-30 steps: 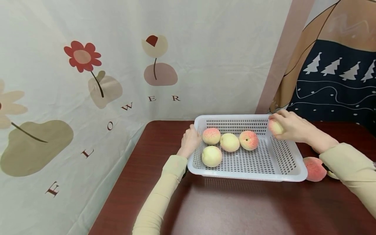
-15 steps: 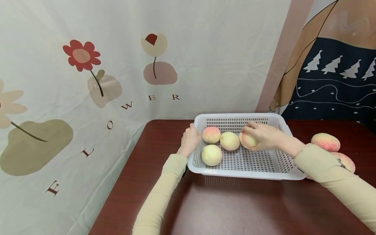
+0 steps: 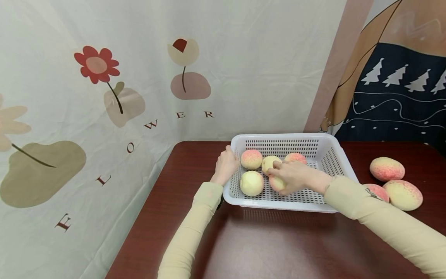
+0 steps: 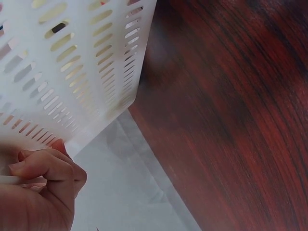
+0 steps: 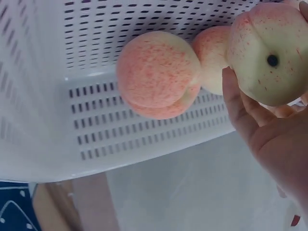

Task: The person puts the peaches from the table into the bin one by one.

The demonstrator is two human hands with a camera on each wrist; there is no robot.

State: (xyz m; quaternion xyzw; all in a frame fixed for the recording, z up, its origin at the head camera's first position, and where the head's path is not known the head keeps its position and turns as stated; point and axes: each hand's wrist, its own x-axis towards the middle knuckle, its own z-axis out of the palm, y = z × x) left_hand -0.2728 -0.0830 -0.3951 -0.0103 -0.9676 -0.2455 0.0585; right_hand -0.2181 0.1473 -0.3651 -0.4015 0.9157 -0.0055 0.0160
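While my left hand grips the basket at its left end, my right hand grasps a pink-flushed peach inside it, just right of the pale front peach; best, I judge, to release gently, only once it cannot roll.

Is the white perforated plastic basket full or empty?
Neither: round pink-yellow peaches lie inside the basket, but bare slotted floor shows too.

Head feed | I read one word, FLOWER | dark-red capital letters set well apart along a rising curve | on the white cloth behind the worktop
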